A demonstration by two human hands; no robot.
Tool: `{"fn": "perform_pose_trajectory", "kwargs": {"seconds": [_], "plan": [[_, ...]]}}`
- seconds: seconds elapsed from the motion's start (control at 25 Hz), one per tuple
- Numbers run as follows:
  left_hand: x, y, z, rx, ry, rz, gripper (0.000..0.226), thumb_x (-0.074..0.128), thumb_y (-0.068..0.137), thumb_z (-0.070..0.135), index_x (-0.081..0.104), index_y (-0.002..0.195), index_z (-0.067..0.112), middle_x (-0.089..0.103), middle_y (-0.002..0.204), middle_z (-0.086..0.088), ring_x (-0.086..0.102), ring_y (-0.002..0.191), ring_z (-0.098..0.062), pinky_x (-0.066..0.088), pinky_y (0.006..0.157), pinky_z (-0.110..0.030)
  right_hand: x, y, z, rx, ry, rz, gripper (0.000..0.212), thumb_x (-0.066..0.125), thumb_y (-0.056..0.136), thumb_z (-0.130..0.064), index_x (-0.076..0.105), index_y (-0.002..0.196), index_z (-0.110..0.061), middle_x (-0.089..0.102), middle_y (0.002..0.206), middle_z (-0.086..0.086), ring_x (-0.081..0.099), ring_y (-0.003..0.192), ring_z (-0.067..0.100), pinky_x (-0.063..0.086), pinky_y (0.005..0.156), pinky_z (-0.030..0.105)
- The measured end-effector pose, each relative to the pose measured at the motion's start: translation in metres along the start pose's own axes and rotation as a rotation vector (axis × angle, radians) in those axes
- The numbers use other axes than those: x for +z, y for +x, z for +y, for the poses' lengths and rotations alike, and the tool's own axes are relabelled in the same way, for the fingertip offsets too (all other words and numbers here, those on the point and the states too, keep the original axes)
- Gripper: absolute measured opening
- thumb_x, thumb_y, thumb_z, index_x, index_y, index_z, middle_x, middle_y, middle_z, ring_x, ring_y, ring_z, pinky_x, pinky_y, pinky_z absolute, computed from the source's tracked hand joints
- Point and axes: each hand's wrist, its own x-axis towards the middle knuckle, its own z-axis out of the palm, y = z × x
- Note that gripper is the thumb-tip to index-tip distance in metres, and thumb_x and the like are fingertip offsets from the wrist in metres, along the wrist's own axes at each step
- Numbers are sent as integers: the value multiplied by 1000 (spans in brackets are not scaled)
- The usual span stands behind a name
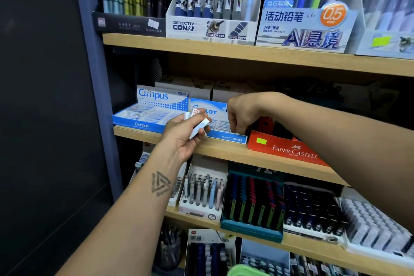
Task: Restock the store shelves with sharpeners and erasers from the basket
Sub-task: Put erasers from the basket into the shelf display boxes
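Note:
My left hand [186, 132] holds a few white wrapped erasers [198, 124] in front of the middle shelf [224, 152]. My right hand [240, 114] reaches down into the blue Pilot plastic-eraser box [226, 138], fingers curled at its right end; what they pinch is hidden. A blue Campus eraser box [143, 119] sits to the left, partly filled with white erasers. A red Faber-Castell box [286, 148] stands to the right, under my right forearm. The green edge at the bottom of the view may be the basket [244, 270].
The upper shelf [201, 45] carries boxes of mechanical pencils. Below the middle shelf are pen displays [203, 195] and trays of leads [313, 208]. A dark panel and blue upright [94, 96] close off the left side.

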Motion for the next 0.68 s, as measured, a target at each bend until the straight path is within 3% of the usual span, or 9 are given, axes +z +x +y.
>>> {"fn": "perform_pose_trajectory", "kwargs": {"seconds": [0.16,0.32,0.4,0.52,0.68], "plan": [[-2,-1,-2,-24,-6,7,19,71,87,1,70,106,1,70,95,-20,63,63,-22,45,41,-15,5,2,-4,-32,-52,28,11,80,79,-11,75,85,-17,70,95,-2,66,97,18,59,86,35],[0,-5,-1,-2,-28,44,19,73,86,2,69,105,0,68,91,-18,63,63,-22,46,42,-15,8,-1,-8,-12,-51,57,19,76,81,-8,65,85,-23,66,109,0,62,101,18,57,87,35],[-1,-4,2,49,-21,95,17,73,87,2,68,103,1,67,86,-14,63,62,-21,46,42,-16,3,-3,-14,-132,261,131,23,71,84,-2,72,100,-19,70,111,3,64,100,16,55,82,28],[-4,1,7,175,32,194,7,71,86,1,68,90,5,68,80,-11,62,58,-19,47,44,-19,8,-5,-34,-339,1171,44,36,69,83,12,64,116,-3,72,100,16,72,91,24,59,81,29],[-11,0,21,267,3,272,11,65,91,-1,63,85,8,66,78,-11,64,56,-18,55,48,-25,25,13,-56,-426,1433,157,33,66,79,22,64,106,3,66,84,18,69,73,23,60,75,29]]}}
